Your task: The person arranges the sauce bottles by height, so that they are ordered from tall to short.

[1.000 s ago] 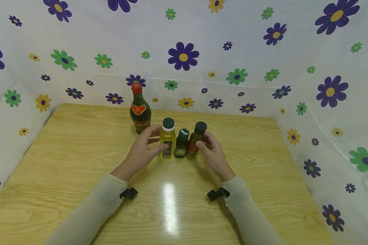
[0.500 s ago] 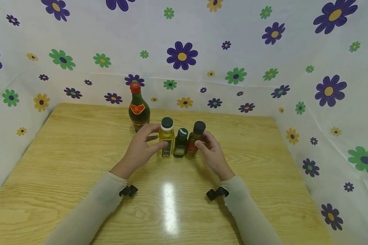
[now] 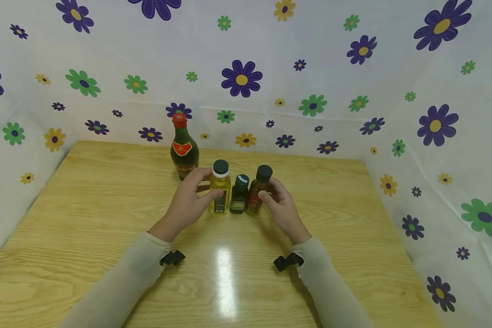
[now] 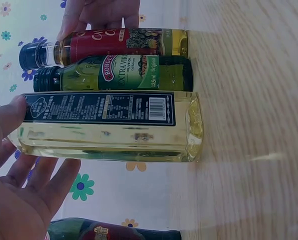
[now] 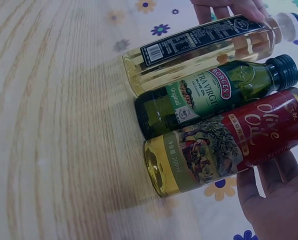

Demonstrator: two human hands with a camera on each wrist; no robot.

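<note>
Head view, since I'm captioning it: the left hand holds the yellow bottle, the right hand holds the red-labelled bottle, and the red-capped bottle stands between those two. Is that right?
Not quite: the head view shows the small green bottle between the yellow bottle and the red-labelled bottle, while the red-capped bottle stands farther back. The left hand and right hand hold what you say.

OK so we count four bottles [image 3: 220, 206] [image 3: 238, 200] [image 3: 254, 201] [image 3: 184, 152] here, three nearer and one farther left, plus two hands [image 3: 186, 202] [image 3: 286, 212], two sleeves [image 3: 119, 278] [image 3: 330, 280] and one table [image 3: 86, 218].
</note>
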